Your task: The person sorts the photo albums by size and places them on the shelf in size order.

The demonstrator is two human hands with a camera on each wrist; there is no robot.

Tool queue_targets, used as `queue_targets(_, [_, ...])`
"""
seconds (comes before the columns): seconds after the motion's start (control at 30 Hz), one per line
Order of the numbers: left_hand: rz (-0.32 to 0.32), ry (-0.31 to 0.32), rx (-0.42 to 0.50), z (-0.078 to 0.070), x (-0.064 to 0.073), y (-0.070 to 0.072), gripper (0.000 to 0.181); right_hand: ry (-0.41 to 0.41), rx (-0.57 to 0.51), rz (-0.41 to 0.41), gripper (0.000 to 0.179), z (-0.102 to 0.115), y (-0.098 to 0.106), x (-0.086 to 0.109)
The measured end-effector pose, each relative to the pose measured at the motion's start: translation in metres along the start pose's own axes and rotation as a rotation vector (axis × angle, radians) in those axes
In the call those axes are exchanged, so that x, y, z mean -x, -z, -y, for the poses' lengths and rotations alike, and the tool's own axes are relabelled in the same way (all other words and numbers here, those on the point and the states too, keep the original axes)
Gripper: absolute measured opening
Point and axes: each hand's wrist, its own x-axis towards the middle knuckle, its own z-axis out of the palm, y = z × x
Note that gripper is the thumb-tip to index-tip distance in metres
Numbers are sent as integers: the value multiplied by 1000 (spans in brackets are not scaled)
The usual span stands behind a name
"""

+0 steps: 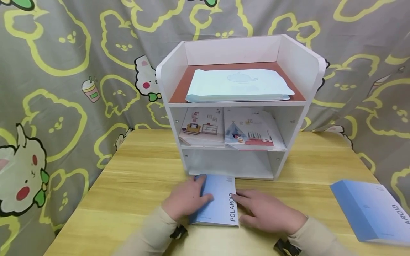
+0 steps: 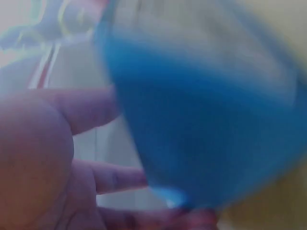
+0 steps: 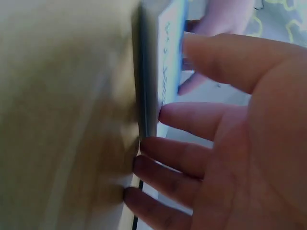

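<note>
A thick blue book (image 1: 217,202) marked POLAROID lies flat on the table, its far end right at the white shelf unit's bottom opening. My left hand (image 1: 184,199) holds the book's left side, thumb over the cover and fingers toward the far left corner. In the left wrist view its blue spine (image 2: 192,129) is blurred beside the fingers. Along the right edge rests my right hand (image 1: 269,211), fingers mostly straight and fingertips against the side. The right wrist view shows those fingertips (image 3: 168,112) at the book's edge.
The white shelf unit (image 1: 312,83) stands at the back, with a pale blue packet (image 1: 240,85) on top and illustrated booklets (image 1: 203,126) on its middle shelf. Another blue book (image 1: 373,209) lies at the right on the wooden table (image 1: 137,167). A patterned curtain (image 1: 105,42) hangs behind.
</note>
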Motion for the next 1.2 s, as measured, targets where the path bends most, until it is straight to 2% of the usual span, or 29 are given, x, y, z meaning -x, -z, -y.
queue_targets(0.1, [33,83,124,17,-5,9,80,8,63,-3,64,3,-1,2])
queue_targets(0.23, [103,111,229,33,-9,12,68,6,78,5,63,4,0,4])
queue_targets(0.33, [173,88,326,37,-11,10,69,10,89,12,63,3,0,5])
queue_targets(0.5, [238,41,476,37,-13,8,77,8,79,20,65,1,-2,6])
queue_targets(0.7, [323,-24,682,36,-14,5,81,-25,-4,42,66,-2,0,5])
queue_targets(0.77, [321,-31,716,37,-15,3,81,-44,-50,38,64,-4,1,4])
queue_targets(0.87, [302,-29,754,38,-17,0,80,-57,-109,-16,54,-7,2,2])
queue_targets(1.0, [237,-31,816,38,-20,-2,77,-66,-195,-96,31,-12,2,-2])
queue_targets(1.1, [152,6,874,40,-22,-5,76,-56,-362,-72,23,-12,1,-5])
queue_targets(1.2, [81,84,981,44,-26,-8,77,-34,-667,16,22,-10,-1,-11])
